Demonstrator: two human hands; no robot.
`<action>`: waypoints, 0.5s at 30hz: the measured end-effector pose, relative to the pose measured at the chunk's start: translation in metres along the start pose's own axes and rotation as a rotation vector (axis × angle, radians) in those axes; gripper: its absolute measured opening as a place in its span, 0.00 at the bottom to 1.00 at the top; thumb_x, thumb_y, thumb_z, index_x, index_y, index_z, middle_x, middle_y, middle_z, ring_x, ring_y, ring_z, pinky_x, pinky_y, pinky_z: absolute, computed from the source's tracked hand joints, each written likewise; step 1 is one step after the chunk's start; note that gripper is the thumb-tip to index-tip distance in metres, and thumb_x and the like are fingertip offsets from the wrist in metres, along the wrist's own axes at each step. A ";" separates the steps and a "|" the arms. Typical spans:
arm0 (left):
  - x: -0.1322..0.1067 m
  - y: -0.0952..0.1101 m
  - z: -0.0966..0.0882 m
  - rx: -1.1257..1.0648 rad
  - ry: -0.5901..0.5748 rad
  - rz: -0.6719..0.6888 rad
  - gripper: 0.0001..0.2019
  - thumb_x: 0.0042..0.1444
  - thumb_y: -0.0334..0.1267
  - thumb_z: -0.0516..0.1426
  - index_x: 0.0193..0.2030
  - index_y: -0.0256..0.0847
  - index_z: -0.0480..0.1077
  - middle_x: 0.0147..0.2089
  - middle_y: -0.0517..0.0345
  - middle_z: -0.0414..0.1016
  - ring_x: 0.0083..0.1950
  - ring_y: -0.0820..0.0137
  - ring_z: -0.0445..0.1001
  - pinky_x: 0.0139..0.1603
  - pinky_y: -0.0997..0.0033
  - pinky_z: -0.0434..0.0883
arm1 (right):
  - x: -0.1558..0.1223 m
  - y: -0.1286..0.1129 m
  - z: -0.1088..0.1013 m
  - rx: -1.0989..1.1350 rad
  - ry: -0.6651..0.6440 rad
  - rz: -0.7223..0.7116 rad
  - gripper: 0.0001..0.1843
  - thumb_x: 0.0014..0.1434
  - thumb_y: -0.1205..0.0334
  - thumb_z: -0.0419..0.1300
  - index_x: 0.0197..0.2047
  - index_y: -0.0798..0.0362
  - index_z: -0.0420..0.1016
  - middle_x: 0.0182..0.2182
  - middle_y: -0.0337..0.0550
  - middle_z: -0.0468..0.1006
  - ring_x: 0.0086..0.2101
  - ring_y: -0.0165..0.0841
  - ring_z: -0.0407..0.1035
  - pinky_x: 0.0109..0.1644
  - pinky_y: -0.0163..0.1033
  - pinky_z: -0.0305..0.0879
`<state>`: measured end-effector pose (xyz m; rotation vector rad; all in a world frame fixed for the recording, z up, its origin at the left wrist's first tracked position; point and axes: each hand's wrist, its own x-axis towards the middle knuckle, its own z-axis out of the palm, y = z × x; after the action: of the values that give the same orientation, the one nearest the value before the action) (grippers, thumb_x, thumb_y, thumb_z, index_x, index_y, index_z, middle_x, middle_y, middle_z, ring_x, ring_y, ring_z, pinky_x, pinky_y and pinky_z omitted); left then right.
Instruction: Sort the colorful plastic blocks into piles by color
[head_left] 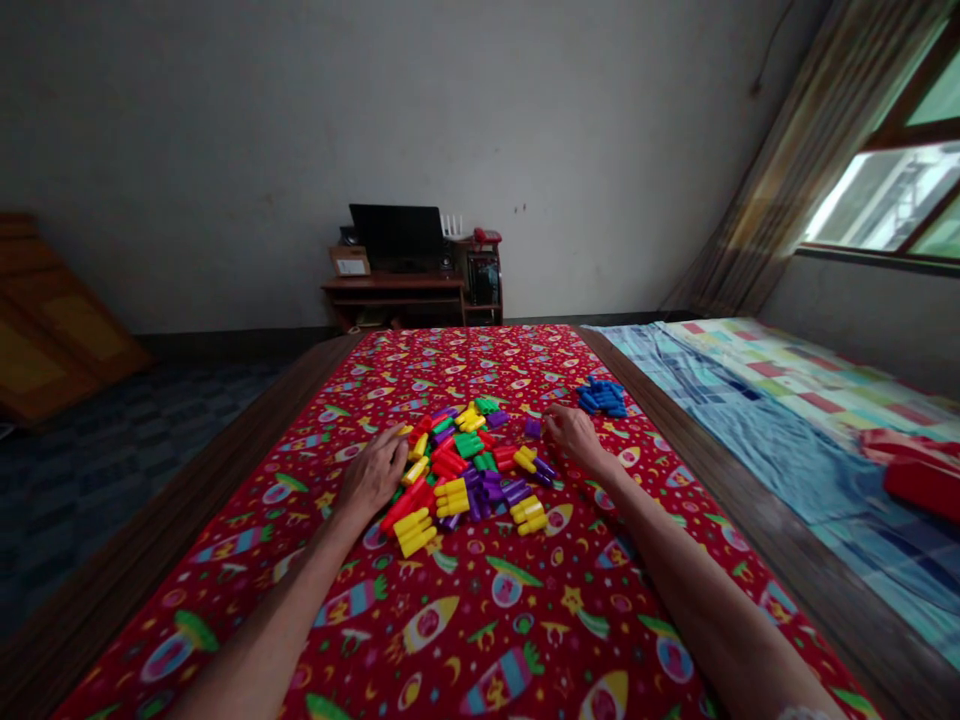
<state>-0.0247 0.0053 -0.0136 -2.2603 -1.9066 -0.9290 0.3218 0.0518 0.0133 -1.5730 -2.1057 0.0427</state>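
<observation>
A heap of plastic building blocks [465, 465] in yellow, red, purple and green lies on a red patterned cloth [480, 620]. My left hand [373, 472] rests on the cloth at the heap's left edge, fingers curled loosely against the yellow and red pieces. My right hand [574, 435] sits at the heap's right side, fingers bent near a purple block [532, 427]; whether it grips anything I cannot make out. A separate small pile of blue blocks [603, 397] lies just beyond my right hand.
The cloth covers a long wooden table [750, 500]. A bed with checked blue bedding [780, 420] and a red object [919, 478] runs along the right. A desk with a dark monitor [397, 235] stands at the far wall. Curtained window at right.
</observation>
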 end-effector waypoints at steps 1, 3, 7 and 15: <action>0.000 0.000 0.000 0.004 -0.005 -0.001 0.25 0.62 0.47 0.39 0.42 0.38 0.74 0.53 0.46 0.76 0.58 0.59 0.72 0.62 0.59 0.66 | 0.000 -0.001 0.001 0.022 0.003 -0.026 0.16 0.65 0.60 0.51 0.49 0.57 0.76 0.33 0.49 0.82 0.35 0.35 0.74 0.37 0.33 0.60; 0.000 0.001 -0.001 0.007 -0.009 -0.003 0.25 0.62 0.48 0.39 0.42 0.38 0.74 0.53 0.46 0.76 0.57 0.58 0.72 0.62 0.59 0.66 | -0.001 -0.009 0.003 0.034 -0.042 -0.101 0.19 0.64 0.57 0.54 0.54 0.57 0.73 0.36 0.49 0.82 0.37 0.35 0.74 0.39 0.34 0.61; -0.001 -0.001 0.000 -0.003 0.007 0.012 0.25 0.63 0.47 0.39 0.42 0.39 0.74 0.55 0.46 0.75 0.58 0.59 0.71 0.62 0.59 0.66 | 0.002 -0.024 0.006 -0.070 -0.227 -0.163 0.14 0.60 0.62 0.58 0.47 0.53 0.78 0.38 0.50 0.82 0.40 0.36 0.74 0.41 0.33 0.61; -0.002 -0.008 0.008 -0.032 0.038 0.025 0.24 0.63 0.46 0.40 0.46 0.37 0.74 0.57 0.45 0.74 0.59 0.61 0.70 0.63 0.59 0.66 | 0.035 -0.001 0.005 0.009 -0.046 -0.012 0.20 0.59 0.65 0.59 0.55 0.59 0.73 0.46 0.55 0.80 0.47 0.39 0.73 0.50 0.39 0.65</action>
<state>-0.0291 0.0088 -0.0239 -2.2616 -1.8573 -0.9990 0.3116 0.0847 0.0224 -1.5680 -2.1468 0.0845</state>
